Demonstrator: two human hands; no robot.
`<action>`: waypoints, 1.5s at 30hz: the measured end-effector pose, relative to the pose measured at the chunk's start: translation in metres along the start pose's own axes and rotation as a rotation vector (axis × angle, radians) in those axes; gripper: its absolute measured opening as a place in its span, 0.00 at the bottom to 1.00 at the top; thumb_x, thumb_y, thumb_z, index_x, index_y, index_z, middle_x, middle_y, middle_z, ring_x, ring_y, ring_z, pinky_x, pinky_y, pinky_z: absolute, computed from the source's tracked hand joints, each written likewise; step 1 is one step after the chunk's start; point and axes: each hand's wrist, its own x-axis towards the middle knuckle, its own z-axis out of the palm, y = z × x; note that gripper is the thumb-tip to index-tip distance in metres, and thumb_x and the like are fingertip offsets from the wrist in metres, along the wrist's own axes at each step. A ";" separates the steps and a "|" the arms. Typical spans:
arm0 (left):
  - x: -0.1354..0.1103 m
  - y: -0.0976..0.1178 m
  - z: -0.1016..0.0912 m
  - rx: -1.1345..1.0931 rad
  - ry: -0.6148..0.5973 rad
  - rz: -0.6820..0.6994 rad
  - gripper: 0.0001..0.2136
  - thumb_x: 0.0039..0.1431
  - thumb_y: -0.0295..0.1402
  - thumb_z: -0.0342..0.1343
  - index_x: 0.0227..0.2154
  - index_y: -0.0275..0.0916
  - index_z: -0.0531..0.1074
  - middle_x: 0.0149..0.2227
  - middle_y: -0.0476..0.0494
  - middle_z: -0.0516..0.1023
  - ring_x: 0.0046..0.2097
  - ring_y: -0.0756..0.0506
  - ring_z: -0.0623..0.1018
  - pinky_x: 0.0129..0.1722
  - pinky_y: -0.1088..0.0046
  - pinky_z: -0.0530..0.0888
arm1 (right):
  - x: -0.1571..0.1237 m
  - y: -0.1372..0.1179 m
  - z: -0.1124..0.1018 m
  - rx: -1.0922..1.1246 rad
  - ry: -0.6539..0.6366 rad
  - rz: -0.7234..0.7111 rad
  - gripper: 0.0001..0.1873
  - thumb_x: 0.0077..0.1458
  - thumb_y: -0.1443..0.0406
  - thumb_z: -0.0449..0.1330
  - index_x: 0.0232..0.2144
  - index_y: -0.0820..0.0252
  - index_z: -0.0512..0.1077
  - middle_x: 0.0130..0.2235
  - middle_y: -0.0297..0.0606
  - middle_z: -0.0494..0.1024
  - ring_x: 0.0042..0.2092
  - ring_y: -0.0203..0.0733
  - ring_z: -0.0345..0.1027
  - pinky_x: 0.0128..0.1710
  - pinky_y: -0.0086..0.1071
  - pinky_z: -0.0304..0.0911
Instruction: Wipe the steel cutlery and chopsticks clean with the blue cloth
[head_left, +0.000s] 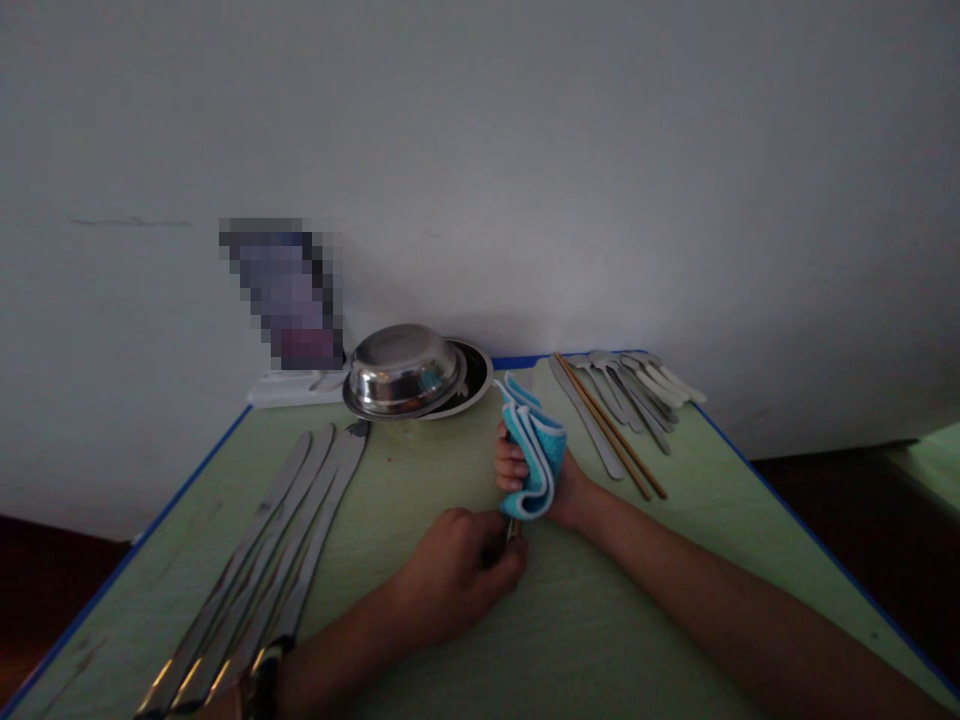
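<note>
My left hand [454,575], low in the middle, pinches the end of a thin metal utensil [513,528] between thumb and fingers. Only a short shiny piece of that utensil shows, so its kind cannot be told. Just beyond, my right hand [513,465] is closed around a folded blue cloth [546,455] with white edges. The cloth wraps over the upper part of the utensil and hides it. Both hands are close together above the green table [427,470].
Several long metal knives [281,540] lie on the left, near my left forearm. An upturned steel bowl [405,370] rests on a dark plate [476,375] at the back. Right of the cloth lie wooden chopsticks [611,430], a knife [589,420] and several spoons [630,390]. A wall stands behind.
</note>
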 end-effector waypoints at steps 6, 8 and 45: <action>-0.002 0.001 -0.002 -0.159 0.014 -0.025 0.11 0.61 0.34 0.41 0.27 0.37 0.64 0.19 0.53 0.66 0.22 0.51 0.67 0.24 0.77 0.63 | 0.000 -0.002 0.006 0.040 0.076 -0.045 0.18 0.56 0.68 0.39 0.20 0.61 0.63 0.13 0.30 0.60 0.14 0.30 0.52 0.15 0.23 0.52; -0.002 0.000 -0.003 -0.247 0.025 -0.023 0.11 0.62 0.34 0.38 0.31 0.37 0.63 0.21 0.53 0.67 0.24 0.51 0.69 0.28 0.76 0.65 | 0.000 -0.003 0.008 0.047 0.115 -0.070 0.19 0.57 0.67 0.39 0.20 0.62 0.64 0.14 0.31 0.61 0.15 0.30 0.55 0.17 0.23 0.55; 0.000 0.002 -0.006 -0.125 0.003 -0.003 0.13 0.62 0.36 0.40 0.29 0.36 0.66 0.23 0.51 0.67 0.25 0.50 0.68 0.26 0.76 0.64 | -0.002 -0.002 0.013 -0.011 0.143 -0.077 0.14 0.53 0.70 0.43 0.19 0.62 0.62 0.13 0.30 0.60 0.15 0.29 0.52 0.16 0.21 0.50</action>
